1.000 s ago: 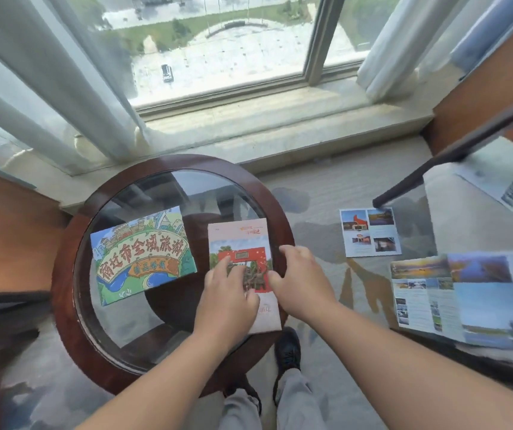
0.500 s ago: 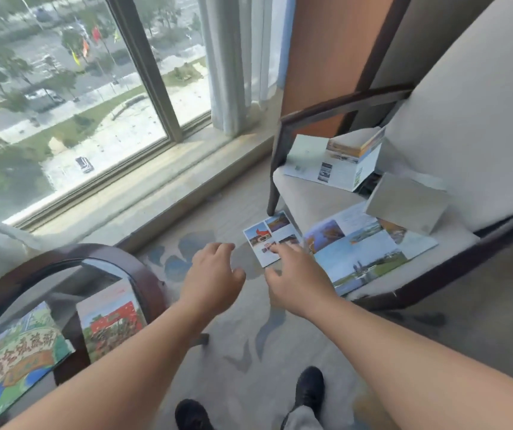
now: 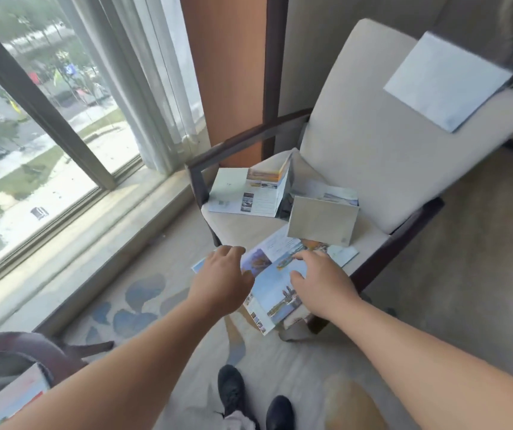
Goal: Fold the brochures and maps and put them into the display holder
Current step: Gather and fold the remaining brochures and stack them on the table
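Left hand (image 3: 222,279): loosely curled, holding nothing; moved forward off the small photo card (image 3: 198,265) on the carpet, now mostly hidden beneath it.
Right hand (image 3: 320,280): fingers spread, holding nothing; contact with paper unclear.
Large unfolded glossy photo brochure (image 3: 275,288): under both hands, overhanging the seat edge of the cream cushioned armchair (image 3: 373,169).
Beyond fingertips: half-folded white leaflet (image 3: 249,193), standing beige card (image 3: 322,223).
Writing: too blurred to read.

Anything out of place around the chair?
Yes. The unfolded map overhangs the front edge of the armchair seat. A leaflet lies on the carpet beside it, mostly hidden behind the left hand. A white sheet sits askew on top of the backrest.
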Available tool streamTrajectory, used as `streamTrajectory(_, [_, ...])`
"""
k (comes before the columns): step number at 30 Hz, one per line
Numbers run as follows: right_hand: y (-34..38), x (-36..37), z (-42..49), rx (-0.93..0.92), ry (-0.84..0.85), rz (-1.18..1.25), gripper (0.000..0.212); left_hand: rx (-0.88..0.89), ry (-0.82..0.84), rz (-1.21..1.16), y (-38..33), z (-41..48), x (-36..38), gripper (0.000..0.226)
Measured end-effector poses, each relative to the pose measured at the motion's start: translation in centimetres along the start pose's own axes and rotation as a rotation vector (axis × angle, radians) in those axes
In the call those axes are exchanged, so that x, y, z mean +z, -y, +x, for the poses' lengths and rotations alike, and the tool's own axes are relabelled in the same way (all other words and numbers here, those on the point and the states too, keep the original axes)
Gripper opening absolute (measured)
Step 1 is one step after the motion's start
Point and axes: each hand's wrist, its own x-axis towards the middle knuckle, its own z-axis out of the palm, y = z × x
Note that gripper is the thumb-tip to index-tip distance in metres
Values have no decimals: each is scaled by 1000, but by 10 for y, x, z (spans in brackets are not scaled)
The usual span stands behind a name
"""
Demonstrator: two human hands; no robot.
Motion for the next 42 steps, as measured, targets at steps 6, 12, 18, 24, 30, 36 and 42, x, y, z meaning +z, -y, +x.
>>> streamTrajectory(6, [-8,-18,29,49,-53,1,37,85,58,0,-18,47,4,50])
streamTrajectory(12, [-9,-24,71,80,-71,-14,36,105,78,7,-18,92,6,52])
streamTrajectory(18, [-26,-30,111,94,-48,-24,37,85,130,8,-33,131,20,53])
streamTrajectory(24, [-61,-53,165,74,13,-46,40,51,146,6,-76,173,43,49])
streamTrajectory(30, [-100,-67,218,-14,105,-73,41,-35,158,3,-110,209,71,52])
streamTrajectory(36, [-140,-72,275,-50,133,-208,45,-84,166,-11,-128,238,102,51])
streamTrajectory(42, [-168,-43,332,-62,179,-417,58,-126,192,-34,-114,252,133,50])
